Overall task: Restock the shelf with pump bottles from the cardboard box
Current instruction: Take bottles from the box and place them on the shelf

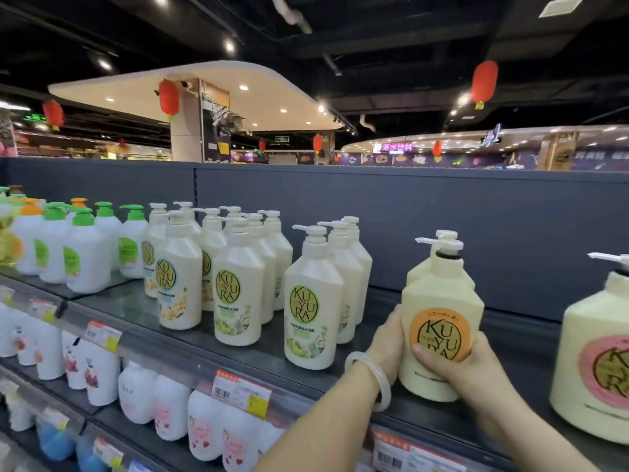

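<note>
I have the bottle (pixel 439 321) between both hands at lower right of centre in the frame, standing upright on the shelf (pixel 258 345), its long axis vertical and its pump spout pointing toward frame left. My left hand (pixel 388 345) cups its left flank, fingers wrapped round the side. My right hand (pixel 459 362) grips it from the front and right, thumb lying across the lower edge of the orange label. Both hands are equally close; the bottle sits directly ahead of them, near the shelf's front edge, with a second bottle (pixel 422 267) just behind it.

What the next move turns on, I think, is the way back: the row runs straight away from me toward the grey back panel (pixel 476 216), so any push goes along that line.

The orange label reads KUYURA, partly hidden by my thumb. The green-label bottles (pixel 313 301) left of it carry the same name. The pink-label bottle (pixel 592 356) at the right edge shows only part of its lettering. The price tags (pixel 241 393) are too small to read. The box is not in view.
</note>
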The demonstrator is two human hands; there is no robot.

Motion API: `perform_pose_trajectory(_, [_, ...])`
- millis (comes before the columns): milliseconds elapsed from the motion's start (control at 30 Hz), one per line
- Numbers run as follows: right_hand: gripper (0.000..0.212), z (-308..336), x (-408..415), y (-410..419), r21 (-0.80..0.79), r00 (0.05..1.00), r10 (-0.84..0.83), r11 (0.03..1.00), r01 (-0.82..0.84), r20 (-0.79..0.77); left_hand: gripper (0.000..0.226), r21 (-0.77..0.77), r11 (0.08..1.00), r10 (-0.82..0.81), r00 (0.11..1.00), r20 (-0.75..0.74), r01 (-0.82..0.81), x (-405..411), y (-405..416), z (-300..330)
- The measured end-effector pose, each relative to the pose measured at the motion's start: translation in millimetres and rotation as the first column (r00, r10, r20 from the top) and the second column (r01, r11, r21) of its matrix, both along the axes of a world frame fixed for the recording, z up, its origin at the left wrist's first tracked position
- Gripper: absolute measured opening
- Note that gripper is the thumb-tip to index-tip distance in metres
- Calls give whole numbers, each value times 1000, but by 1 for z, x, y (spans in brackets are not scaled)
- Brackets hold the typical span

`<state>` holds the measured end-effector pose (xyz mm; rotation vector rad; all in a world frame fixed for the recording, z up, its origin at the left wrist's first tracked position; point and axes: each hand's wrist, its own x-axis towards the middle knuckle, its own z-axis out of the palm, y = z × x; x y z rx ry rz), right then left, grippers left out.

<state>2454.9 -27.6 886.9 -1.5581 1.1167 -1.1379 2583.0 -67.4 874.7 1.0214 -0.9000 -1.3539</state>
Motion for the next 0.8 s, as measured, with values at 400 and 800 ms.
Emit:
perform_pose_trajectory(400, [83,2,-30,26,-235,941,-275,945,228,-195,68,-331,871,457,846,274,-363,-7,37,9])
perform_pose_trajectory(800, [101,-5,-124,11,-356,803,-590,735,577,85,132,-372,900,408,735,541,-226,-36,57,-3])
